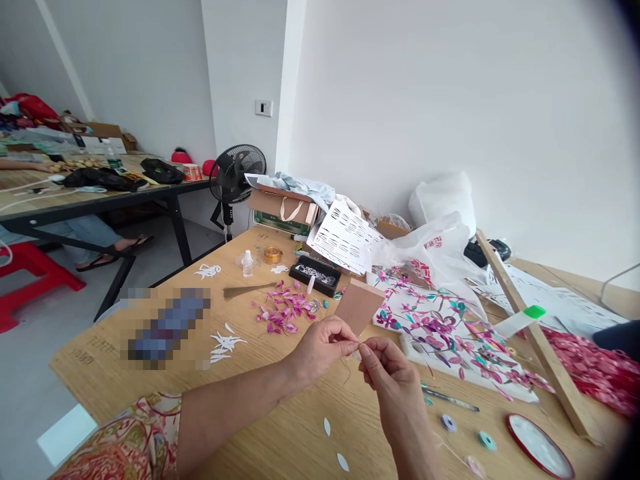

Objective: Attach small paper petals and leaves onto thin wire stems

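Note:
Over the wooden table (250, 413), my left hand (320, 348) and my right hand (396, 375) meet fingertip to fingertip. Both are closed in a pinch on a fine thread (346, 375), whose loose end hangs below the fingers. Anything else small between the fingertips is too tiny to make out. Just behind the hands stands a tilted brown board (359, 308). Pink and purple petals (283, 308) lie loose to its left. White leaf-shaped pieces (226, 343) are spread left of my hands, with two white slips (327, 427) nearer me.
Finished-looking purple and teal flower sprays (450, 320) cover white sheets at right. A wooden bar (540, 347), pen (453, 398), thread spools (449, 423) and red-rimmed round dish (540, 445) lie nearby. Behind are a black tray (315, 277), small bottle (247, 263) and fan (237, 173).

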`<state>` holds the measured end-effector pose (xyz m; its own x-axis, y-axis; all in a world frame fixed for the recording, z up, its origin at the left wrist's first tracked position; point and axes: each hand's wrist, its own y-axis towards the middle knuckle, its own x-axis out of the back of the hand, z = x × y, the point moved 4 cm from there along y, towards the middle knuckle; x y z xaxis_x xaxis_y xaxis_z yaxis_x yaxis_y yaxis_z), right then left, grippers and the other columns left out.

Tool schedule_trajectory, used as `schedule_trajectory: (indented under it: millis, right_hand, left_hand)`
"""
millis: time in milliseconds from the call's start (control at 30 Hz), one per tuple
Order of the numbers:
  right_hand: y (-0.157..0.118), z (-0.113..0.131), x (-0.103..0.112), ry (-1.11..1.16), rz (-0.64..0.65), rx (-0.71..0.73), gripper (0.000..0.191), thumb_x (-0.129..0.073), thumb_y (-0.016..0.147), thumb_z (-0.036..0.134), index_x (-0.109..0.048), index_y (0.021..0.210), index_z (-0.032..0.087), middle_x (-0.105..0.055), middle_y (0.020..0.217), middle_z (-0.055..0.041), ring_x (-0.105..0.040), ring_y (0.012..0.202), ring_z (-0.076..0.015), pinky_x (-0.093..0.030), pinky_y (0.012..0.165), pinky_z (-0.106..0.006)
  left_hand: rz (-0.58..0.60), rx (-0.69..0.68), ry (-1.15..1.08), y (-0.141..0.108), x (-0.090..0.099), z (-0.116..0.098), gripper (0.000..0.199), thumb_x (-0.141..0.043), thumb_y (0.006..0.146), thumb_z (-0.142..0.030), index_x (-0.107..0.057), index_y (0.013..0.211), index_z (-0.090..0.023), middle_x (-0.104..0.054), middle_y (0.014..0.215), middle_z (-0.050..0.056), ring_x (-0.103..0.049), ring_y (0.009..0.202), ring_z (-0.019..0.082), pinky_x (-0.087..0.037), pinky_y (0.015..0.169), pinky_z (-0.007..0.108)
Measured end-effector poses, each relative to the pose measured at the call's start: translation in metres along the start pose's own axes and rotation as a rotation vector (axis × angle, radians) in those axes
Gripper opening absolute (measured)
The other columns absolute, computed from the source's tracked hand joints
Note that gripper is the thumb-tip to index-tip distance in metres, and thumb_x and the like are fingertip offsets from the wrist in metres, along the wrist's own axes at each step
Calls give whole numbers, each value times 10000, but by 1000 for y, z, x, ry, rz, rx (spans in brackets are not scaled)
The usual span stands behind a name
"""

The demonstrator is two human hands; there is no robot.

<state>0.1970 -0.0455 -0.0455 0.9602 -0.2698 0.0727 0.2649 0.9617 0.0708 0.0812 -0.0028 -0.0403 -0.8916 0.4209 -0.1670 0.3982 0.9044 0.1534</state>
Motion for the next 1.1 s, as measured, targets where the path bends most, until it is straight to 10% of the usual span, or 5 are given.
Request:
schedule_trajectory:
  millis: [1100]
  right_hand:
    - [-2,-18,1,102,-97,-14,277,-653,642,433,-559,677,175,-459,486,55,-363,455,-86,-264,417,-204]
  left_hand:
    - [68,62,9,-4,0,10,169,-583,679,-247,-605,767,-105,-572,701,26,-513,674,122,-401,666,255]
